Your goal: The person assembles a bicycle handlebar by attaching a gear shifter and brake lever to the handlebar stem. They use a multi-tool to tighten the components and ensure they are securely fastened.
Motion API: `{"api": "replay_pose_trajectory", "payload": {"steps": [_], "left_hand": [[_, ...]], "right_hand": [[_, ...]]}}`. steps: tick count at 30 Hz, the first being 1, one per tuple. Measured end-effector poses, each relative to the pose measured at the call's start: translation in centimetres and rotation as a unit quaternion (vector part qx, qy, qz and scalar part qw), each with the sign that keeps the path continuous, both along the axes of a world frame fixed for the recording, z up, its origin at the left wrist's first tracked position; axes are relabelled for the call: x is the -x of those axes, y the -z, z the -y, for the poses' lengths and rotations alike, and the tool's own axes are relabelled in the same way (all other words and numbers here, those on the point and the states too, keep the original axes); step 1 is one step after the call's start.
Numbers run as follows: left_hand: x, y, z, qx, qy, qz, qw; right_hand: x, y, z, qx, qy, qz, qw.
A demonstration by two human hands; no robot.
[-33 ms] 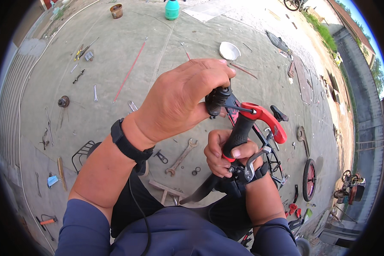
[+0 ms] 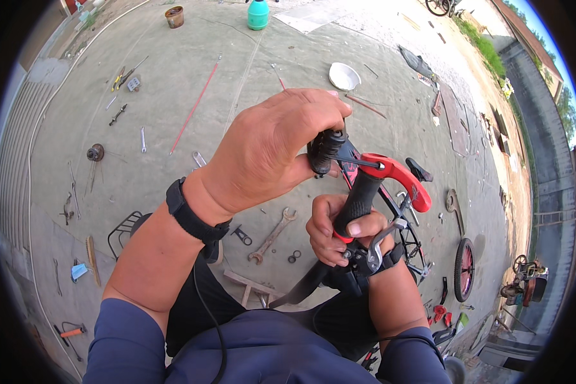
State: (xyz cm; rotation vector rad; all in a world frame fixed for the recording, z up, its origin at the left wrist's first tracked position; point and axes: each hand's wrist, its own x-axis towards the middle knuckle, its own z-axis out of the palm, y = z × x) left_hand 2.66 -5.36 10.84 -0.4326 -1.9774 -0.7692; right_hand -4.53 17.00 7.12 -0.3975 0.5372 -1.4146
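Observation:
My left hand [image 2: 272, 141] is wrapped round the black ribbed handle [image 2: 327, 150] of a driver tool. Its thin dark shaft [image 2: 363, 162] runs rightward to the clamp of a red bar end [image 2: 411, 182], but the exact tip is hidden. My right hand [image 2: 323, 224] grips a black rubber handlebar grip [image 2: 361, 197] with a red collar, thumb across its near side. Close under that hand sits a silver brake lever [image 2: 383, 246]. Behind the grip, a dark bicycle frame [image 2: 349, 165] with pinkish-red markings is partly covered by my hands.
On the grey ground sheet lie a large open-end wrench [image 2: 272, 235], a small crank-like part [image 2: 242, 235], a long red rod [image 2: 196, 105] and a white bowl [image 2: 345, 76]. A spoked wheel [image 2: 464, 270] is at right; a green container [image 2: 258, 15] stands far off.

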Motion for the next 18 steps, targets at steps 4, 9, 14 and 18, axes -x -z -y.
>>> {"api": "replay_pose_trajectory", "payload": {"steps": [4, 9, 14, 18], "left_hand": [[-0.2, 0.4, -0.1, -0.05, 0.005, 0.042, 0.998], [-1.4, 1.3, -2.6, -0.205, 0.039, 0.189, 0.96], [-1.7, 0.7, -1.6, -0.296, 0.056, 0.265, 0.916], [-1.2, 1.3, -1.1, -0.395, 0.055, 0.216, 0.891]], "right_hand": [[-0.4, -0.6, 0.2, -0.016, 0.022, -0.021, 0.999], [-0.5, -1.9, 0.5, -0.087, 0.064, -0.186, 0.977], [0.7, -1.2, -0.4, -0.065, 0.075, -0.102, 0.99], [1.1, -0.9, -0.6, -0.074, 0.077, -0.128, 0.986]]}}
